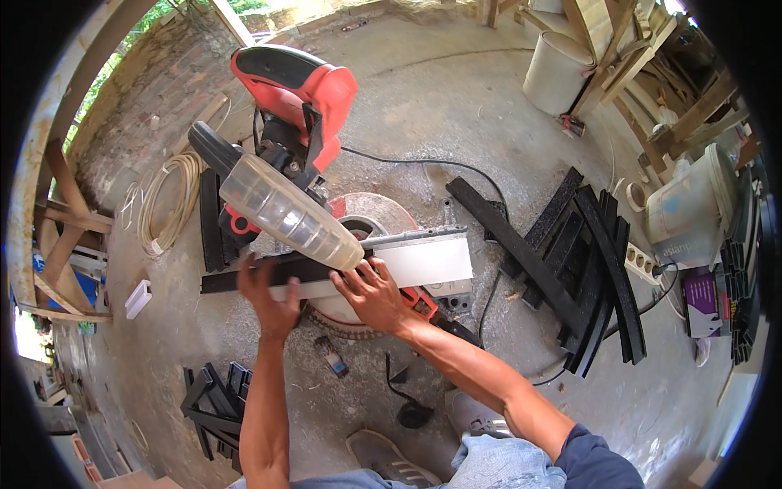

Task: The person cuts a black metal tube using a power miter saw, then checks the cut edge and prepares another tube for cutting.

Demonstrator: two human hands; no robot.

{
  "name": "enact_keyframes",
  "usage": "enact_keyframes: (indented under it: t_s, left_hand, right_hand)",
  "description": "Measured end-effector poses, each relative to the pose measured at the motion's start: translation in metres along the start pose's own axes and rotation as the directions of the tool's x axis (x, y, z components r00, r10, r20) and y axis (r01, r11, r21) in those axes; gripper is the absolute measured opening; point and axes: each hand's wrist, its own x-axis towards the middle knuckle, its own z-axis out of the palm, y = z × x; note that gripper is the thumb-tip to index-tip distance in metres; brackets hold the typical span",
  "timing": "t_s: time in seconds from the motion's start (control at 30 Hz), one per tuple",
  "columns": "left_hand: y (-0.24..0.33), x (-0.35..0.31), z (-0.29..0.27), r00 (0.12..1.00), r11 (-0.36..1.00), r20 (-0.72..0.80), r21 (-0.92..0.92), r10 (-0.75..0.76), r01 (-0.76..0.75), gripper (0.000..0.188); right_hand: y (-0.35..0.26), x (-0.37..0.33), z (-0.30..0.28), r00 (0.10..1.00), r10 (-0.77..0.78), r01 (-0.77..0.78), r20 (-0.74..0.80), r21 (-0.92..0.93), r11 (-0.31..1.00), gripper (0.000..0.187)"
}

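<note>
A red and black miter saw (285, 85) stands on the floor before me. Its clear ribbed plastic cover (285, 208) slants across the round base. Under the cover's lower end, a long black strip (224, 282) runs along the saw, in line with a white-faced length (436, 262) on the right; their join is hidden. My left hand (270, 297), slightly blurred, is open over the black strip, thumb and fingers apart. Spread fingers of my right hand (371, 293) rest on the strip beside the cover's tip; what its thumb touches cannot be made out.
Black strips lie piled at right (570, 269), with a smaller heap at lower left (216, 407). Nearby are a tape measure (415, 414), a brush (331, 356), a power strip (642, 262), coiled hose (169, 204), buckets (558, 72) and a trailing black cable (407, 161).
</note>
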Motion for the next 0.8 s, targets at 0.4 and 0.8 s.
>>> enact_keyframes:
  t_s: [0.4, 0.8]
  left_hand:
    - [0.034, 0.023, 0.015, 0.89, 0.992, 0.438, -0.054, 0.129, -0.117, 0.038]
    - [0.045, 0.021, 0.006, 0.855, 0.989, 0.507, 0.03, 0.108, -0.143, 0.037]
  right_hand:
    - [0.006, 0.008, -0.015, 1.0, -0.009, 0.011, -0.016, 0.125, 0.992, 0.034]
    - [0.031, 0.278, -0.273, 0.986, 0.118, -0.1, -0.116, 0.146, 0.984, 0.036]
